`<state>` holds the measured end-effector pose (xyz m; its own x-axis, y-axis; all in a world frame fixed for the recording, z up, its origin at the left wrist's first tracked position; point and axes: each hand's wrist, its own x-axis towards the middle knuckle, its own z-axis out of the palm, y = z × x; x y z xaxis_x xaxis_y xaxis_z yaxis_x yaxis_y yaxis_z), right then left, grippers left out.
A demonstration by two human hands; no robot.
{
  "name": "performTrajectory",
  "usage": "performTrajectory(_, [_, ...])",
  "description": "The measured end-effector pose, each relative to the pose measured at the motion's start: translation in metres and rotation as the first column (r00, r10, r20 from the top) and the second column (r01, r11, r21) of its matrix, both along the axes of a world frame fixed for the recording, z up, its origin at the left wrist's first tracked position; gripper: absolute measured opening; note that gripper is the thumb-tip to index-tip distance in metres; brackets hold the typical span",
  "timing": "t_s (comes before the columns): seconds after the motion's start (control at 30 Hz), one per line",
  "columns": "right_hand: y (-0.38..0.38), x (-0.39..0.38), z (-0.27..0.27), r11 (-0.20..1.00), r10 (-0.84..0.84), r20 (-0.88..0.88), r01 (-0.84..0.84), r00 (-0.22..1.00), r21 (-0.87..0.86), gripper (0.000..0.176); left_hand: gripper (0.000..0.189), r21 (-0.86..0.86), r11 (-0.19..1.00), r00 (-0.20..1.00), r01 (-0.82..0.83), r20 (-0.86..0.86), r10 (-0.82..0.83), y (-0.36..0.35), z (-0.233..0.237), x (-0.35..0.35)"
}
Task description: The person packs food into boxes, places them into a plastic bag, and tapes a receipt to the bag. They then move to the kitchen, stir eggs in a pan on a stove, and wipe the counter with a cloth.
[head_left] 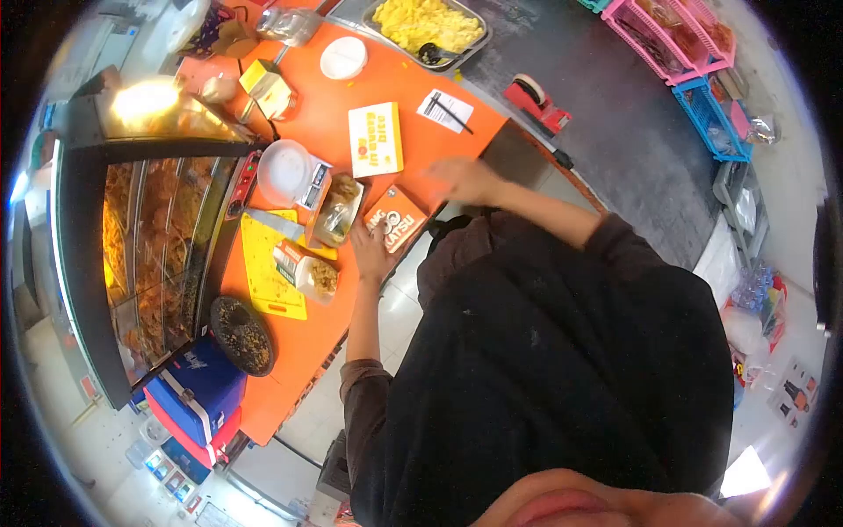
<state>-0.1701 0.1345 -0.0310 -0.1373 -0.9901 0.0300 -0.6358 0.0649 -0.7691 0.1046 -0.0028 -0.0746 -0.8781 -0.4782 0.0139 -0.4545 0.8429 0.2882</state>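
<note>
An orange cardboard carton with white lettering [402,211] lay at the near edge of an orange surface [316,114], in the head camera's view, within easy reach of both hands. The person's left hand [372,256] touched its side, apparently to steady it; whether those fingers pinched it could not be told. The right hand [467,182], blurred in the air just beyond the carton, showed no clear finger spread or grip. An open, clear-lined paper box [339,211] stood beside the carton, likely kept close for convenience. A yellow plastic cutting board [263,279] lay beneath a broad metal knife [279,225], presumably to shield the surface, while a food-filled paper box [318,279] sat over its edge. A white-and-yellow printed carton [376,140] lay farther in, seemingly set out of the hands' way.
</note>
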Motion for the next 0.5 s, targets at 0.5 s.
performTrajectory(0.5, [0.143, -0.252, -0.053, 0.830, -0.474, 0.767, -0.070, 0.433, 0.553, 0.025, 0.086, -0.039, 0.959, 0.955, -0.281, -0.107, 0.275, 0.097, 0.037, -0.079])
